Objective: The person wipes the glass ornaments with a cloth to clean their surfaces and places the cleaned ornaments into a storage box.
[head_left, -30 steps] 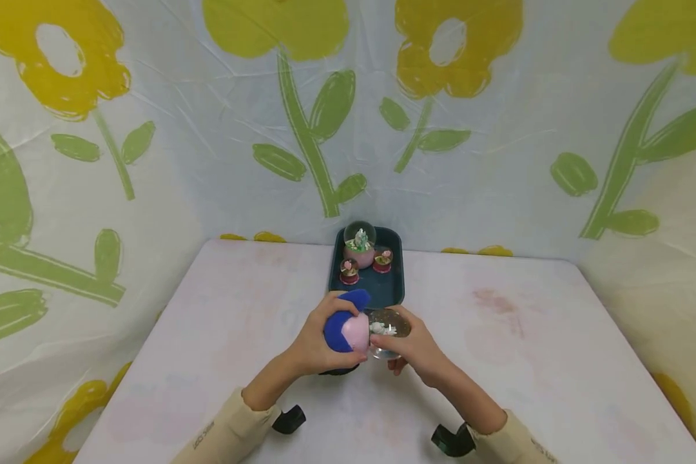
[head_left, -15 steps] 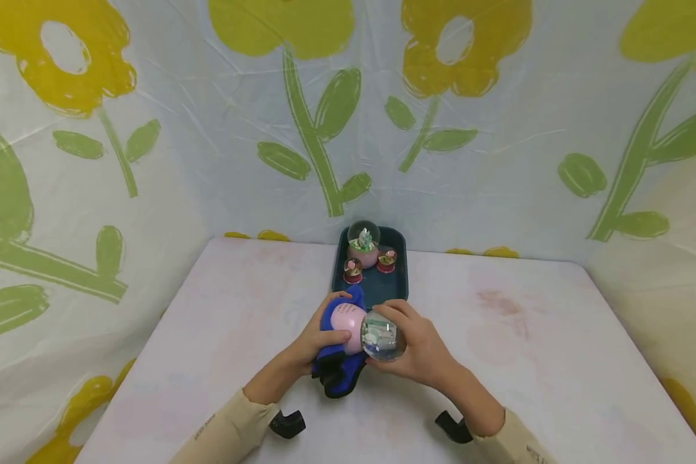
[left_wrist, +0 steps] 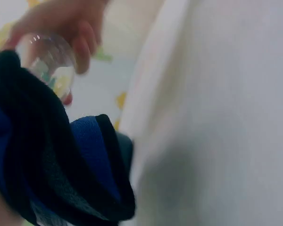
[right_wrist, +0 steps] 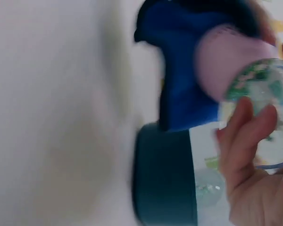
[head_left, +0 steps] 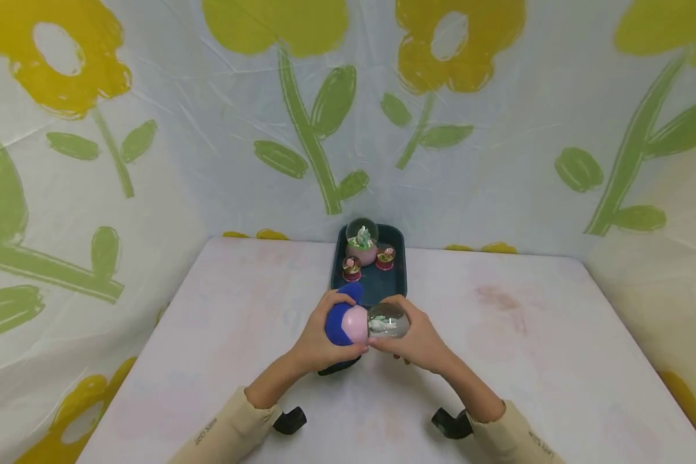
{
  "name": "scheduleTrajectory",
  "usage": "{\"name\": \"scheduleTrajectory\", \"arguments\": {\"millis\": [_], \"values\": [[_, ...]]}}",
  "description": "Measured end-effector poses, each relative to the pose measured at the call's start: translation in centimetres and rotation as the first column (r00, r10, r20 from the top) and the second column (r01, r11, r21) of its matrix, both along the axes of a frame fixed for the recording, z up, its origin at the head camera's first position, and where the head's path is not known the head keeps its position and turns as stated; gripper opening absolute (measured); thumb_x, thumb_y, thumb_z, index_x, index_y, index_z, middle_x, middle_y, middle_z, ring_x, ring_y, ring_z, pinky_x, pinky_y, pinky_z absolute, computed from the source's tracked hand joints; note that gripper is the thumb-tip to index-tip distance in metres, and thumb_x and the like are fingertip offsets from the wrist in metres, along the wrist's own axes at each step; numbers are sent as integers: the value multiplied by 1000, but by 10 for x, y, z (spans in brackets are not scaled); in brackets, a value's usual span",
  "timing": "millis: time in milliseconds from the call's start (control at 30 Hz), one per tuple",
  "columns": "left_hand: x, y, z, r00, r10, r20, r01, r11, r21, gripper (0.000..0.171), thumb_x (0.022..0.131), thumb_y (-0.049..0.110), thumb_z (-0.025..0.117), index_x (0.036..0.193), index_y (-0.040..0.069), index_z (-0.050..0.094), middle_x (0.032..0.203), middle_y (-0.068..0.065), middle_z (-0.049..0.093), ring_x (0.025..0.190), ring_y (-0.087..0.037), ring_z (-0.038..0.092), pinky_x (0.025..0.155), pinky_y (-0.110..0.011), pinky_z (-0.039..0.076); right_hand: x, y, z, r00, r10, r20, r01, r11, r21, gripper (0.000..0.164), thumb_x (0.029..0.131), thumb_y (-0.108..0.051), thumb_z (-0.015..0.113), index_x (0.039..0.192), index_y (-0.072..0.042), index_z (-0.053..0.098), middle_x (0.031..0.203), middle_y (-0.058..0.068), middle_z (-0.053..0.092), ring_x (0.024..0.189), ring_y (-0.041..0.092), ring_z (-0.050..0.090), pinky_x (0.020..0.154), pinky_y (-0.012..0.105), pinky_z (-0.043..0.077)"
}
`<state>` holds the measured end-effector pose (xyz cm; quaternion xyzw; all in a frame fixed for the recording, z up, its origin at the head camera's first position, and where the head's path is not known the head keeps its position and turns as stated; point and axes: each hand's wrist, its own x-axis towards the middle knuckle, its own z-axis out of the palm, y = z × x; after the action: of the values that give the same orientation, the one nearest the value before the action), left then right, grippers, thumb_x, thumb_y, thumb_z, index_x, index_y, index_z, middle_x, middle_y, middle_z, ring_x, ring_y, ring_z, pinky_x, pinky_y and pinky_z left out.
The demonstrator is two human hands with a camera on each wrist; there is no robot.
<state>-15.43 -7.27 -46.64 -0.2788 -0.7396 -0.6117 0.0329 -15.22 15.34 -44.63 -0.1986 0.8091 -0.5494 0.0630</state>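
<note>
Between both hands, a snow globe with a clear dome (head_left: 387, 320) and a pink base (head_left: 356, 325) is held on its side above the table. My left hand (head_left: 318, 332) grips the base through a blue cloth with dark edging (head_left: 338, 324). In the left wrist view the cloth (left_wrist: 92, 141) hangs in folds and hides most of that hand. My right hand (head_left: 420, 338) holds the dome, its fingers curved round the glass; the right wrist view shows fingertips of the right hand (right_wrist: 247, 150) against the dome (right_wrist: 262, 87).
Just beyond the hands, a dark teal tray (head_left: 383, 290) lies at the table's back edge. It bears a larger snow globe (head_left: 362, 243) and two small ones with red bases, one at left (head_left: 351, 269) and one at right (head_left: 385, 258). A flowered cloth hangs behind the table (head_left: 499, 322).
The globe has been turned about its length back and forth: the base's printed side showed half a second ago and is now out of the head view. The right hand has changed its hold on the dome.
</note>
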Motion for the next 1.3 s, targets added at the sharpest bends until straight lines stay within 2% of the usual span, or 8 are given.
{"name": "scheduleTrajectory", "arguments": {"millis": [167,367,633,733,867,1067,1167,1300], "values": [[-3,-4,-2,996,-15,-88,10,999,-47,73,66,12,89,126,18,47,136,-7,42,122,-32,45,86,-43,51,3,-3,2,988,-33,152,41,998,-47,58,79,-27,81,127,-17,51,111,15,56,50,24,53,38,32,44],[-9,-10,-1,977,-97,189,77,991,110,76,74,29,84,136,24,41,137,-10,41,116,-34,49,84,-47,51,9,-9,-3,979,-84,-187,77,996,-44,72,70,-27,88,131,-22,51,125,8,57,95,24,59,67,33,55],[-7,-10,-1,737,-414,534,178,881,438,63,88,29,61,143,24,30,131,-18,39,107,-29,53,82,-41,53,8,-5,-3,810,65,-582,19,990,138,74,64,-38,90,129,-20,58,121,5,54,92,15,59,72,32,54],[-6,-11,0,697,-446,561,182,867,463,63,87,29,61,142,24,31,130,-17,39,106,-28,53,82,-39,53,7,-3,0,711,133,-690,-1,982,189,66,69,-43,86,124,-19,61,124,9,53,88,17,62,69,31,55],[-9,-10,2,792,-354,498,174,912,372,67,83,28,70,140,20,35,130,-18,42,107,-30,53,81,-40,53,7,-4,0,708,110,-698,6,987,161,59,74,-45,83,122,-18,62,124,7,54,89,18,62,69,29,55],[-8,-7,0,960,-140,242,106,983,149,70,73,20,83,131,19,43,135,-11,42,111,-33,52,81,-43,53,8,-7,-5,914,-5,-406,-5,1000,-23,57,76,-17,83,125,-11,56,120,10,55,92,25,58,62,33,56],[-6,-5,-1,995,-84,52,82,995,48,70,68,11,87,125,16,47,134,-10,43,116,-33,49,82,-42,52,11,-10,0,989,-77,-125,66,994,-89,46,85,-17,76,125,-14,55,116,14,56,86,29,57,48,36,53],[-4,-3,0,993,-56,-105,55,998,-9,70,64,2,87,122,10,49,132,-14,45,119,-37,47,84,-46,52,15,-16,7,982,-153,107,165,980,-115,38,89,-26,70,123,-18,57,113,15,55,82,31,56,42,38,50]]}}
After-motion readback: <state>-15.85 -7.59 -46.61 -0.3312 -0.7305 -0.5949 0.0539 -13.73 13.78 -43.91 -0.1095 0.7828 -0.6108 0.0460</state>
